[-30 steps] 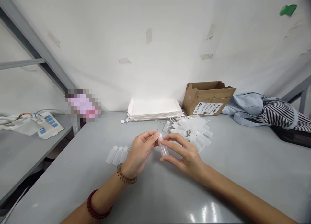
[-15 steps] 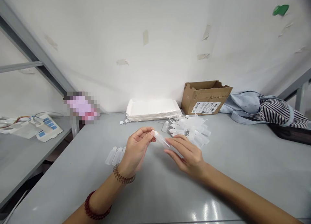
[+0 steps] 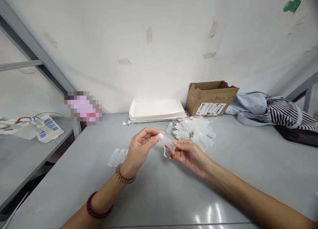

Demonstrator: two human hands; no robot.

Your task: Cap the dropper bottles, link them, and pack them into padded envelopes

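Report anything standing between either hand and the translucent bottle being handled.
Nothing visible does. The left hand pinches the translucent bottle at one end, and the right hand holds the other. A thin white strip dangles between the hands but blocks neither; the bottle pile lies beyond.

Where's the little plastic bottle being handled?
In the head view, the bottle is slightly below and right of centre, held between the left hand at its white top and the right hand at its base.

Pretty bare white wall (image 3: 174, 76) with tape scraps (image 3: 149, 35) on it, shiny grey table (image 3: 248, 156) catching some glare (image 3: 209, 215), slanted grey beam (image 3: 37, 46) at left, probably metal.
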